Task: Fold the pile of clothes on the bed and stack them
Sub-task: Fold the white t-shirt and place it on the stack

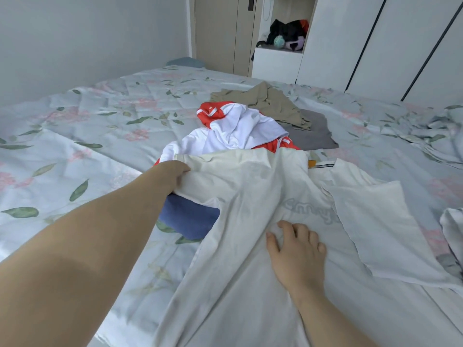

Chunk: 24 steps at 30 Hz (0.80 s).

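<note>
A white T-shirt (250, 196) with pale lettering lies spread across the floral bedspread (87, 136) in front of me. My left hand (175, 175) grips its left edge and lifts it off the bed. My right hand (295, 251) presses flat on the shirt's middle with spread fingers. A blue garment (190, 219) shows under the lifted edge. Behind the shirt lies a red and white garment (233, 126), then a khaki one (270, 103) and a grey one (310, 134).
More white cloth (453, 231) bunches at the right edge of the bed. White wardrobe doors (390, 41) stand behind the bed on the right, with an open niche (285, 33) holding dark items. A bare wall runs along the left.
</note>
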Each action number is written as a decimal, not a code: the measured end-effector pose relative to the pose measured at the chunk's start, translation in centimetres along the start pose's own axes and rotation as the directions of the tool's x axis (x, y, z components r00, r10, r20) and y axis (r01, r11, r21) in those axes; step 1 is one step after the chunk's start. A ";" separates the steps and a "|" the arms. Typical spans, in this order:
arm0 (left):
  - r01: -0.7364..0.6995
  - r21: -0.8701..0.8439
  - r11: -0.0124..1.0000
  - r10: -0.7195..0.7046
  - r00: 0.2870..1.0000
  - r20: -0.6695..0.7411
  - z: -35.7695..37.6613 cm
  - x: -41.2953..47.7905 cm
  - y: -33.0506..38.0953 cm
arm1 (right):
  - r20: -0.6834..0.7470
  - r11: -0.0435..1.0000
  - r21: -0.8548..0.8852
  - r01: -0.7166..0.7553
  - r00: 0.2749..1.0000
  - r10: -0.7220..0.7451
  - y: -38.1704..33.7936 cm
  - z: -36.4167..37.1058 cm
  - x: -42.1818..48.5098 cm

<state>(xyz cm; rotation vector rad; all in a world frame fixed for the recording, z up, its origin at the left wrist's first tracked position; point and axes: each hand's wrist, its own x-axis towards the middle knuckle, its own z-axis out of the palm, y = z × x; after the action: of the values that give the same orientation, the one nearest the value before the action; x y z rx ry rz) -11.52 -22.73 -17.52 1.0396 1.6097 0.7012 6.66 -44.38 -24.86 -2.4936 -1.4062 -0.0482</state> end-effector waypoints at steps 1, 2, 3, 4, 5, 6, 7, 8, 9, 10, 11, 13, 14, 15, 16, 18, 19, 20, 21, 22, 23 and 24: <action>-0.027 0.039 0.999 0.029 0.999 -0.032 0.0 0.2 0.1 | 0.000 1.000 0.007 0.000 1.000 0.000 -0.1 0.0 0.0; -0.069 0.089 0.994 0.075 0.994 -0.076 0.1 0.4 0.3 | -0.004 1.000 0.014 -0.003 1.000 0.003 0.0 0.0 0.0; -0.112 0.129 0.985 0.128 0.984 -0.127 0.1 0.3 0.7 | -0.007 1.000 0.024 -0.005 1.000 0.005 0.0 0.0 0.0; -0.159 0.150 0.976 0.183 0.970 -0.158 0.1 0.0 1.1 | -0.008 0.999 0.035 -0.006 1.000 0.007 0.0 0.0 0.0; -0.229 0.175 0.958 0.259 0.950 -0.176 0.2 -0.6 1.8 | -0.008 0.999 0.042 -0.006 1.000 0.006 0.0 0.0 0.0; -0.311 0.220 0.925 0.351 0.920 -0.173 0.5 -1.1 2.6 | -0.012 0.999 0.052 -0.005 1.000 0.006 0.0 -0.1 0.0; -0.403 0.288 0.869 0.458 0.874 -0.160 1.1 -1.9 3.6 | -0.012 0.997 0.072 -0.008 1.000 0.008 0.1 -0.2 0.0; -0.501 0.346 0.794 0.571 0.809 -0.140 2.0 -3.0 4.6 | 0.007 0.995 0.099 -0.022 1.000 0.021 0.2 -0.2 0.1; -0.596 0.372 0.711 0.668 0.738 -0.095 3.1 -4.5 5.4 | 0.026 0.989 0.143 -0.044 0.999 0.041 0.3 -0.4 0.2; -0.687 0.368 0.626 0.744 0.668 -0.018 4.5 -5.7 6.0 | 0.042 0.972 0.224 -0.075 0.997 0.067 0.5 -0.4 0.3; -0.762 0.341 0.551 0.787 0.610 0.093 6.1 -6.8 6.3 | 0.052 0.931 0.349 -0.106 0.994 0.094 0.7 -0.5 0.5; -0.812 0.273 0.516 0.680 0.582 0.445 9.2 -9.0 5.7 | 0.089 0.740 0.652 -0.167 0.986 0.144 1.3 -0.9 0.8; -0.775 0.274 0.570 0.517 0.597 0.613 10.4 -9.9 5.0 | 0.107 0.617 0.764 -0.186 0.981 0.163 1.6 -1.2 0.8; -0.703 0.306 0.642 0.340 0.618 0.708 11.3 -10.6 4.3 | 0.127 0.512 0.836 -0.198 0.977 0.172 1.9 -1.6 0.8; -0.633 0.332 0.699 0.234 0.642 0.730 11.9 -11.1 3.6 | 0.140 0.439 0.875 -0.205 0.974 0.176 2.2 -1.9 0.7; -0.639 0.323 0.698 0.338 0.692 0.638 12.3 -10.6 2.3 | 0.137 0.384 0.901 -0.202 0.972 0.189 2.7 -2.2 0.8; -0.668 0.358 0.652 0.458 0.724 0.516 12.2 -10.0 1.8 | 0.131 0.376 0.905 -0.198 0.972 0.197 2.8 -2.3 0.8; -0.654 0.432 0.621 0.541 0.757 0.368 11.8 -9.0 1.5 | 0.131 0.380 0.903 -0.201 0.970 0.203 2.8 -2.3 0.9; -0.601 0.500 0.623 0.570 0.787 0.235 11.5 -8.1 1.1 | 0.133 0.392 0.897 -0.207 0.969 0.206 2.9 -2.2 1.1; -0.525 0.546 0.653 0.552 0.823 0.132 11.1 -7.4 0.8 | 0.138 0.410 0.887 -0.214 0.968 0.207 2.9 -2.2 1.2; -0.439 0.566 0.698 0.495 0.867 0.062 11.0 -6.7 0.5 | 0.145 0.431 0.875 -0.222 0.968 0.204 2.8 -2.1 1.4; -0.357 0.554 0.752 0.414 0.910 0.024 10.9 -6.4 0.3 | 0.152 0.460 0.858 -0.228 0.969 0.197 2.8 -2.0 1.5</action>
<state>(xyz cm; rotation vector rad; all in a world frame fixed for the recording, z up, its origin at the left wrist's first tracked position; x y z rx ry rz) -0.53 -28.92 -17.42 1.8292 1.7471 0.5703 10.06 -44.98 -23.33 -1.7229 -0.7553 0.6200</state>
